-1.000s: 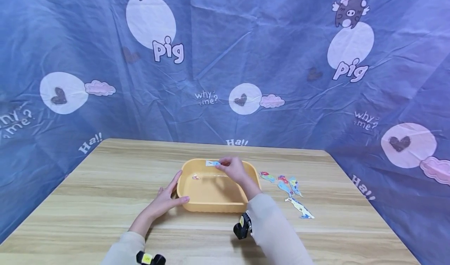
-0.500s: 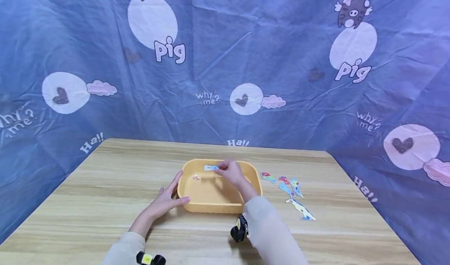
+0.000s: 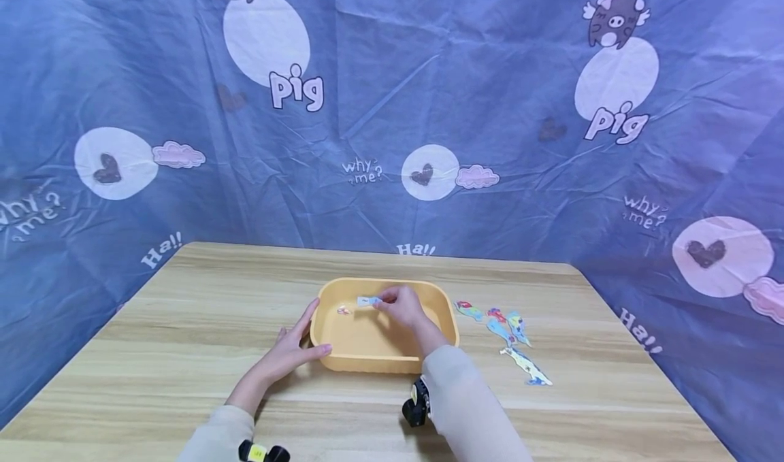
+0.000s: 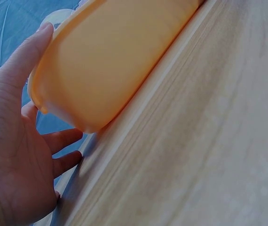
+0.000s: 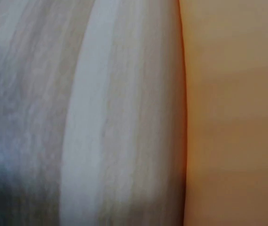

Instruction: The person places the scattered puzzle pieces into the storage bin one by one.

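Blue cartoon-print cloth hangs behind the pale wooden table (image 3: 184,326), where a shallow yellow plastic tray (image 3: 367,361) sits. Her left hand (image 3: 292,350) rests against the tray's near-left corner, fingers straight along its wall. Her right hand (image 3: 401,307) pinches a small pale-blue paper sticker (image 3: 367,301) low over the tray's far side. More colourful cut-out stickers (image 3: 508,333) lie right of the tray. Being so light, the sticker could cling to her fingertips and come away with them.

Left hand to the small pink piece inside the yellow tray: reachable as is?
Probably yes. The left hand rests on the yellow tray's near-left corner, and the pink piece lies just inside that side, with only the low rim between them. The right hand is further right.
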{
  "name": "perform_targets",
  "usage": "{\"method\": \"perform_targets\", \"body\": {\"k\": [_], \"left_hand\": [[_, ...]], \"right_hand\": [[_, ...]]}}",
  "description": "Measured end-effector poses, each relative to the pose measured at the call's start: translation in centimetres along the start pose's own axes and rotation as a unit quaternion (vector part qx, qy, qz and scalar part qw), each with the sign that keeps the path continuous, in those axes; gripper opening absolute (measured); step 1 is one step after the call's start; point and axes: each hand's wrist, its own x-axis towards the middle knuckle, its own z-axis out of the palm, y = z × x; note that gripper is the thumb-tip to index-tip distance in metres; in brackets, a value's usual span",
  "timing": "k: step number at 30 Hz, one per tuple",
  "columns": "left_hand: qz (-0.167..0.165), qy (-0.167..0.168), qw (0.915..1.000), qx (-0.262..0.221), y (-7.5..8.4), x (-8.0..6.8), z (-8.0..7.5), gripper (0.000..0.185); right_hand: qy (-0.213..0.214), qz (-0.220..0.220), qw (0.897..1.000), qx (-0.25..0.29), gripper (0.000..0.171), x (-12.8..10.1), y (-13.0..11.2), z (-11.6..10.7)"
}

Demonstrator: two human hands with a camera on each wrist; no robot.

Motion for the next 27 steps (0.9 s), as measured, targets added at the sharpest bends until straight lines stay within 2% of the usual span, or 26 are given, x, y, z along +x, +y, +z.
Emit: {"method": "perform_targets", "body": {"k": [6, 7, 8, 11, 14, 15, 17, 19, 27], "left_hand": [[0.003, -0.003, 0.9999, -0.01, 0.0, 0.0, 0.1, 0.088], [0.003, -0.003, 0.9999, -0.011, 0.0, 0.0, 0.0, 0.088], [0.003, -0.003, 0.9999, -0.011, 0.0, 0.0, 0.0, 0.088], [0.003, -0.002, 1.0, -0.008, 0.0, 0.0, -0.1, 0.088], [0.003, 0.0, 1.0, -0.004, -0.1, 0.0, -0.1, 0.088], [0.003, 0.0, 1.0, -0.003, -0.1, 0.0, -0.1, 0.088], [0.004, 0.001, 1.0, 0.0, -0.2, 0.1, -0.1, 0.088], [0.004, 0.002, 1.0, 0.003, -0.2, 0.1, -0.1, 0.088], [-0.002, 0.003, 1.0, 0.007, 0.0, 0.1, 0.0, 0.088]], "right_hand": [[-0.015, 0.018, 1.0, -0.01, 0.015, 0.3, 0.9, 0.3], [-0.016, 0.015, 1.0, -0.011, 0.016, 0.6, 1.4, 0.4], [-0.015, -0.007, 1.0, -0.001, 0.017, 1.3, 3.0, 0.9], [-0.017, -0.023, 1.0, -0.001, 0.021, 1.6, 3.9, 1.1], [-0.011, -0.023, 1.0, -0.004, 0.019, 1.0, 3.0, 0.9], [-0.012, 0.003, 1.0, -0.015, 0.016, 0.3, 1.4, 0.4], [-0.008, 0.008, 1.0, -0.019, 0.014, 0.0, 0.8, 0.3], [-0.008, 0.022, 1.0, -0.019, 0.014, 0.2, 0.8, 0.5], [-0.01, 0.023, 0.999, -0.049, 0.013, 0.3, 1.0, 0.6]]}}
